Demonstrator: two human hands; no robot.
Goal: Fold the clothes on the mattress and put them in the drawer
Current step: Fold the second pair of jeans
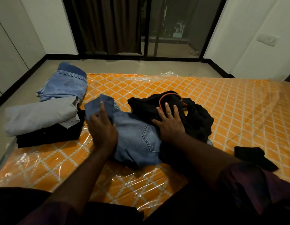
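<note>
**Heavy denim in the middle, a slick wrapper underneath**

The orange lattice-patterned mattress (222, 98) fills the lower part of the view. It is sealed in clear plastic wrap (35, 161) that shines and wrinkles, so cloth will probably slide on it when pushed rather than stay put.

The light blue jeans (137, 140) lie crumpled across the middle of the mattress, back pocket up, with one leg thrown toward the far left. Denim is the heaviest and stiffest cloth here. It should hold a crease well but is bulky at the waistband and seams, so the waistband and the leg hems look like the soundest places to take hold.

The left hand (103, 129) lies on that leg with one finger stretched along the cloth. The other fingers are blurred, so pinching cannot be told from mere pressing.

Overlapping the right side of the jeans is a black garment with orange trim (196, 117). It is thin, limp and bunched, and likely to collapse unless lifted by its trimmed edge or its corners. The right hand (170, 124) rests flat on it, fingers spread and straight, gripping nothing.

At the mattress's left end are finished pieces:

- a folded pair of jeans (66, 85);
- a grey garment (38, 116);
- a black folded garment (48, 137) beneath the grey one.

A small black piece (253, 156) lies by itself near the right edge. It looks light and easy to pick up one-handed.

No drawer is in view.
</note>
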